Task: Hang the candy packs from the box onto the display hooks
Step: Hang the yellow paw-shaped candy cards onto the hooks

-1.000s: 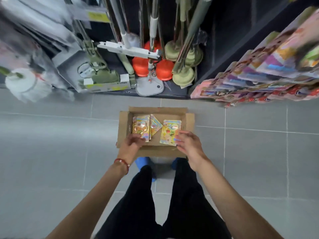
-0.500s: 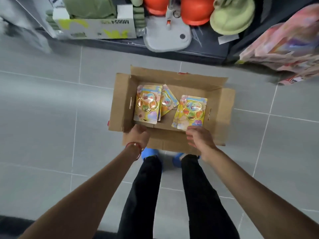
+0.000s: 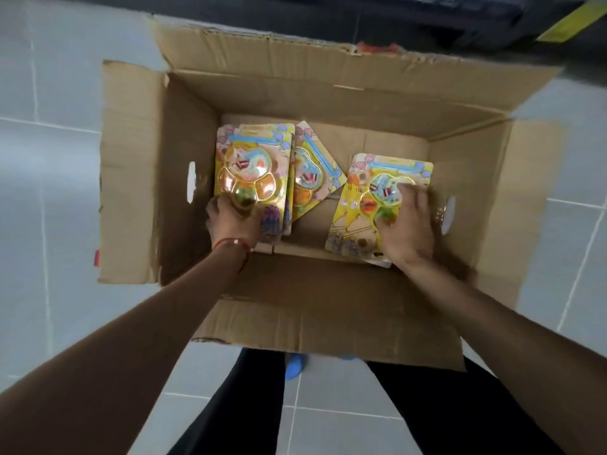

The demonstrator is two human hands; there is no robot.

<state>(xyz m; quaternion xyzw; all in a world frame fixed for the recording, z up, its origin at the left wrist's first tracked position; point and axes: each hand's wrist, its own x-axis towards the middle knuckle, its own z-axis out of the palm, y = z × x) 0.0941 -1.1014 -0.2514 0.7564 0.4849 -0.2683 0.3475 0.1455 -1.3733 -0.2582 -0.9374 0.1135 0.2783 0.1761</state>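
Observation:
An open cardboard box (image 3: 138,165) stands on the floor in front of me. Inside lie colourful yellow candy packs with clear blisters: a small stack on the left (image 3: 253,159), a tilted pack (image 3: 312,178) beside it, and another pack on the right (image 3: 364,205). My left hand (image 3: 231,221) is down in the box with its fingers closed round the lower end of the left stack's top pack. My right hand (image 3: 407,224), blurred, lies over the right pack, gripping its blister and right edge. No display hooks are in view.
Grey floor tiles (image 3: 49,224) surround the box. A dark shelf base (image 3: 443,18) runs along the top edge behind the box. The near box flap (image 3: 312,316) folds toward my black-trousered legs (image 3: 249,405) and blue shoes (image 3: 295,366).
I have bent much closer to the box, which now fills the view. Both hands moved from the near rim down onto the packs, left on the left stack, right on the right pack.

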